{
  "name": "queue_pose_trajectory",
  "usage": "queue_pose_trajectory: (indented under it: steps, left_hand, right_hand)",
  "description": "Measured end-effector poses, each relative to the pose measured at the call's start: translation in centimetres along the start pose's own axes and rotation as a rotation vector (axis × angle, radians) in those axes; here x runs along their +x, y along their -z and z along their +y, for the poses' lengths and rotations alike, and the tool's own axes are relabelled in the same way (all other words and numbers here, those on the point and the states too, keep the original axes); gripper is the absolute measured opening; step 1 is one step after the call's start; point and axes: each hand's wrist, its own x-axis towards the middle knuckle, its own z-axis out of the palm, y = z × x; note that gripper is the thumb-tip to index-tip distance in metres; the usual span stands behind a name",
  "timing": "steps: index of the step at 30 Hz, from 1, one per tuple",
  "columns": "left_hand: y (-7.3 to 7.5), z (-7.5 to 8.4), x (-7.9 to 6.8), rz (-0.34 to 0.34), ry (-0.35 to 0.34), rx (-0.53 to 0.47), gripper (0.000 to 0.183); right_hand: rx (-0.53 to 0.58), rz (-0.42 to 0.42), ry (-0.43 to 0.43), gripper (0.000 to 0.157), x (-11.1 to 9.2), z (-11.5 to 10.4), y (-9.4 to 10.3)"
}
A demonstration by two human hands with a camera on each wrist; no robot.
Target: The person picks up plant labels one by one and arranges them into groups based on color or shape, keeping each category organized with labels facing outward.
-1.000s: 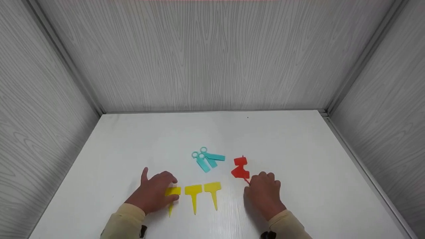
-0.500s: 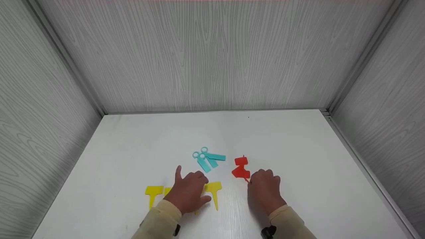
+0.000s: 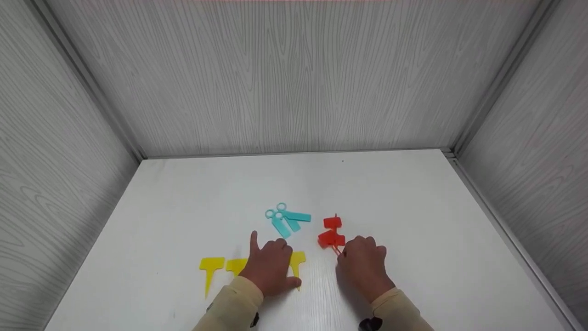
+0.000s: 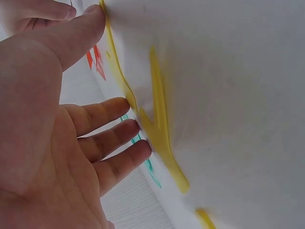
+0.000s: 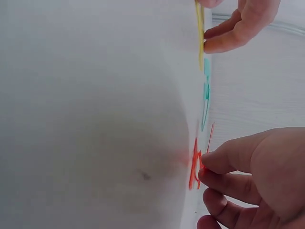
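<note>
A row of several yellow T-shaped plant labels [image 3: 212,263] lies at the front of the white table. My left hand [image 3: 271,266] is over the right part of this row in the head view, hiding part of it. Its thumb and fingertips [image 4: 127,102] touch the ends of one yellow label [image 4: 119,71], fingers spread and fairly straight. My right hand [image 3: 365,262] pinches the thin stem of a red plant label [image 3: 327,239] between thumb and forefinger. That label lies in a small overlapping group with other red ones [image 3: 332,222].
Behind the yellow row lie several teal tags with ring ends [image 3: 294,216], fanned out. Grey wood-grain panels [image 3: 285,78] stand at the back and both sides of the white table [image 3: 206,193].
My left hand has moved right along the yellow row, uncovering the leftmost labels. My right hand stays nearly in place, while the pinched red label has shifted and turned slightly, showing two stems.
</note>
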Motion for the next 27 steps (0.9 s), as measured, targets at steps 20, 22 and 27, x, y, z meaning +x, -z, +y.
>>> queue_pose_trajectory:
  steps: [20, 22, 27]
  left_hand:
    - [0.7, 0.1, 0.0, -0.012, 0.006, -0.047, 0.074]
    - [0.7, 0.1, 0.0, -0.012, 0.005, -0.046, 0.075]
    - [0.7, 0.0, 0.0, -0.016, 0.007, -0.035, 0.076]
  right_hand:
    - [0.006, -0.047, -0.051, 0.020, -2.7, -1.9, 0.2]
    - [-0.002, -0.065, -0.061, 0.022, -3.0, -2.2, -0.1]
    - [0.027, -0.130, -0.093, 0.020, -3.7, -3.2, -0.9]
